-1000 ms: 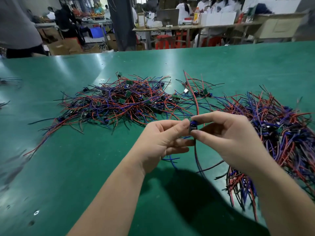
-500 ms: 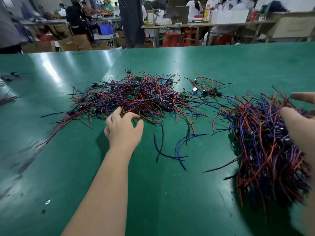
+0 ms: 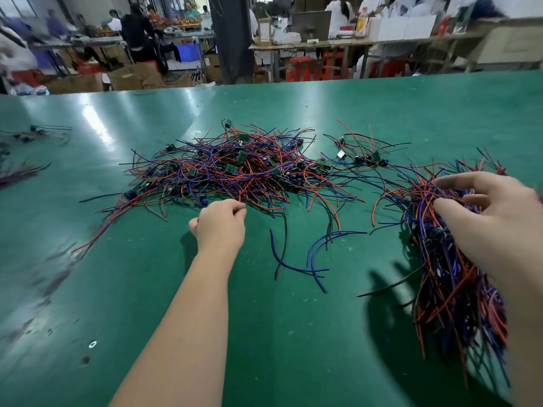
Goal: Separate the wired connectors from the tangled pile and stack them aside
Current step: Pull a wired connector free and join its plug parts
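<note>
The tangled pile [image 3: 235, 168] of red, blue and black wires with small green boards and black connectors lies mid-table. My left hand [image 3: 220, 227] is at the pile's near edge, its fingers curled and its fingertips pinching among the wires there. To the right lies the separated stack [image 3: 449, 274], a long bundle of wired connectors running toward me. My right hand [image 3: 493, 218] hovers over the top of the stack with fingers spread and loosely bent, its thumb and forefinger touching the wires and holding nothing.
A few loose blue and black wires [image 3: 293, 259] trail between pile and stack on the green table [image 3: 264, 333]. Small wire clusters [image 3: 17, 171] lie at the left edge. People and workbenches stand beyond the table's far edge [image 3: 293, 83].
Both hands held one connector together a second ago. My right hand moved to the stack and now holds nothing; my left hand reached to the pile's edge and curled its fingers.
</note>
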